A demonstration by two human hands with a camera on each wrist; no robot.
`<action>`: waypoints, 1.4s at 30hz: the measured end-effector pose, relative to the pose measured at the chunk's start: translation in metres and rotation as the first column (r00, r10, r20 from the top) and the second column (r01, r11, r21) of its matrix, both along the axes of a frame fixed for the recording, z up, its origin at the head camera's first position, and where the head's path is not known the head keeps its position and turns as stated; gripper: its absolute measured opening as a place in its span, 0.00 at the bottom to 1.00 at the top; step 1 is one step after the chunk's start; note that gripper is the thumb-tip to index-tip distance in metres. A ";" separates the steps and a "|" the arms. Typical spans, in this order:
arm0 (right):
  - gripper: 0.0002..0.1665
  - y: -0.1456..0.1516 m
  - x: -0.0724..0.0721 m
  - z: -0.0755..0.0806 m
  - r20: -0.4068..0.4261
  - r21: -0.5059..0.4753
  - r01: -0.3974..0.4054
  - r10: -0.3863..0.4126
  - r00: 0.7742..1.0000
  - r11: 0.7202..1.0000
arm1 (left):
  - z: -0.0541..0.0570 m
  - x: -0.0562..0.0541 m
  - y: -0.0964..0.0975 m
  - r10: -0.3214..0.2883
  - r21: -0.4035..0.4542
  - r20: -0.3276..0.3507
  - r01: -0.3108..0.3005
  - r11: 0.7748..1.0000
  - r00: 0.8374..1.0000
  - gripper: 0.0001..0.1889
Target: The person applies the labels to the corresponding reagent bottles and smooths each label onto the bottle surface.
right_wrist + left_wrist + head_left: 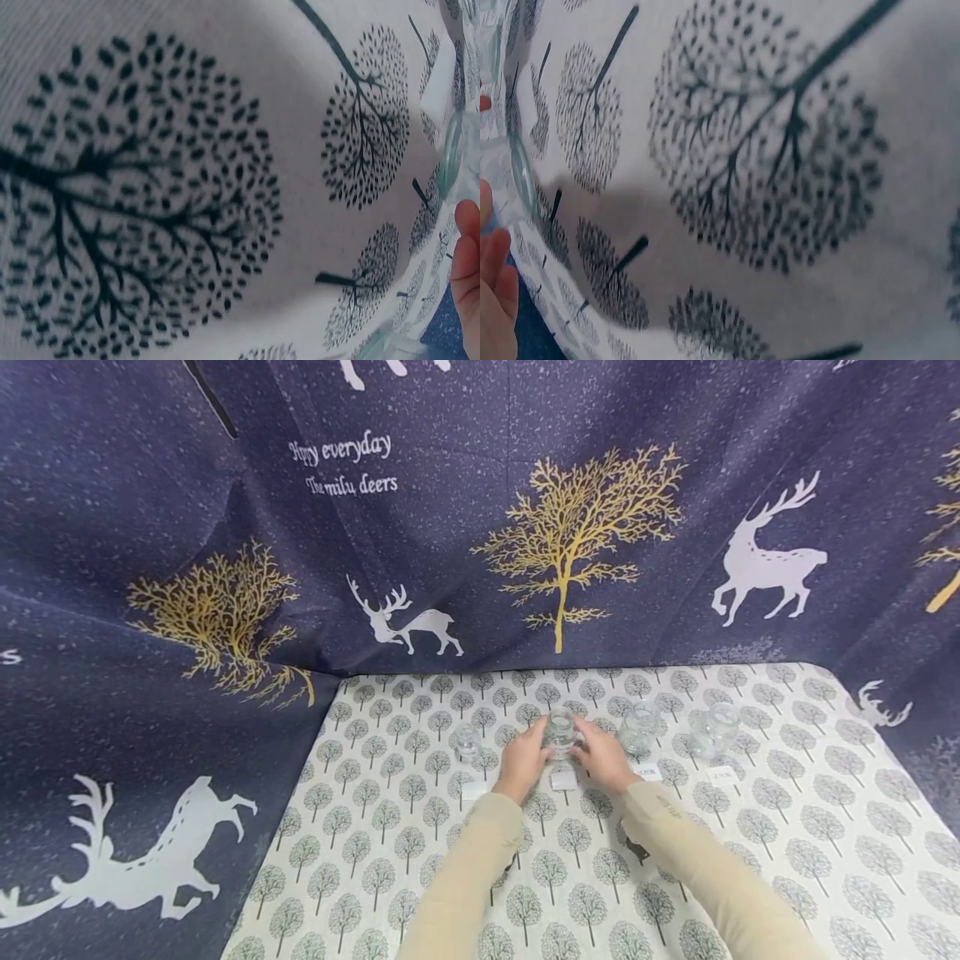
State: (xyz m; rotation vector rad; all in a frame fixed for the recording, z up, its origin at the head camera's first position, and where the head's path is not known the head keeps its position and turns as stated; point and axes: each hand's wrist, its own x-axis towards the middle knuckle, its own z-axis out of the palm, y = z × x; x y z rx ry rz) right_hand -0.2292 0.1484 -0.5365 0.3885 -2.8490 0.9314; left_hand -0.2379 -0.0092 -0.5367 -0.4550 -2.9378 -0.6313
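Only the head view shows left hand (525,755) and right hand (602,757) both half-closed round the glass jar (560,733).

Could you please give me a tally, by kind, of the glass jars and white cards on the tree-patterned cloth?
Glass jars: 4
White cards: 4
Total: 8

On the dark-blue deer-print backdrop (465,527) facing me I read what looks like "Happy everyday" above "The milu deers". White cards (723,776) on my tree-print tablecloth (337,827) carry print too small to make out.
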 end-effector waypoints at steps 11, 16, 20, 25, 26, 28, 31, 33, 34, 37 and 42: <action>0.34 0.016 -0.004 0.007 0.083 -0.052 -0.099 0.104 0.991 0.994 | 0.008 -0.006 -0.014 -0.098 -0.029 0.073 0.100 0.995 0.993 0.29; 0.32 0.018 -0.003 0.013 0.120 -0.056 -0.117 0.123 0.985 0.992 | 0.009 -0.007 -0.015 -0.106 -0.029 0.090 0.109 0.994 0.990 0.29; 0.32 0.018 -0.003 0.013 0.120 -0.069 -0.115 0.122 0.985 0.991 | 0.008 -0.007 -0.015 -0.094 -0.020 0.120 0.098 0.995 0.988 0.29; 0.33 0.017 -0.002 0.011 0.116 -0.079 -0.119 0.128 0.985 0.990 | 0.007 -0.009 -0.015 -0.093 -0.013 0.151 0.096 0.995 0.984 0.29; 0.34 0.016 -0.002 0.011 0.121 -0.082 -0.118 0.128 0.984 0.990 | 0.008 -0.009 -0.015 -0.090 -0.007 0.164 0.093 0.996 0.982 0.30; 0.35 0.016 -0.001 0.011 0.133 -0.086 -0.115 0.125 0.983 0.990 | 0.009 -0.008 -0.014 -0.079 -0.005 0.182 0.081 0.997 0.980 0.31; 0.35 0.014 -0.001 0.009 0.101 -0.079 -0.109 0.117 0.988 0.991 | 0.011 -0.006 -0.012 -0.063 0.003 0.178 0.063 0.998 0.982 0.31; 0.35 0.013 -0.001 0.008 0.071 -0.066 -0.098 0.103 0.992 0.993 | 0.011 -0.005 -0.011 -0.057 -0.001 0.157 0.058 0.998 0.986 0.31; 0.34 0.013 -0.001 0.007 0.049 -0.063 -0.097 0.100 0.994 0.993 | 0.011 -0.005 -0.011 -0.059 0.004 0.149 0.059 0.998 0.987 0.31; 0.34 0.012 0.000 0.007 0.020 -0.053 -0.093 0.094 0.995 0.994 | 0.011 -0.005 -0.011 -0.066 0.016 0.146 0.064 0.998 0.987 0.31; 0.33 0.013 0.000 0.010 0.033 -0.073 -0.100 0.103 0.994 0.992 | 0.011 -0.006 -0.013 -0.072 0.059 0.183 0.062 0.996 0.980 0.31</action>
